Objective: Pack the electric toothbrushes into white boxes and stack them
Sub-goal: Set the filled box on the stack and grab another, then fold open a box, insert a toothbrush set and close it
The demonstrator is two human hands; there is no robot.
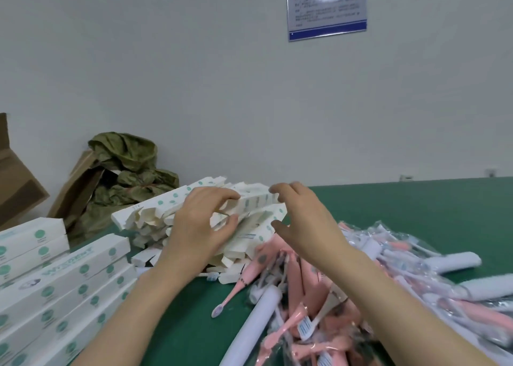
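Observation:
A heap of flat, unfolded white boxes (155, 213) with green dots lies at the middle of the green table (416, 213). My left hand (200, 224) rests on this heap, thumb and fingers pinching one flat white box (249, 202) near its top. My right hand (302, 221) hovers just right of the heap, fingers spread and curled, holding nothing. Pink and lilac electric toothbrushes (313, 290) in clear bags are piled at the right. Packed white boxes (63, 285) are stacked at the left.
A brown cardboard carton with an olive green liner bag (125, 171) stands at the back left against the wall. Another cardboard flap (14, 179) is at the far left. A blue-framed notice (327, 5) hangs on the wall.

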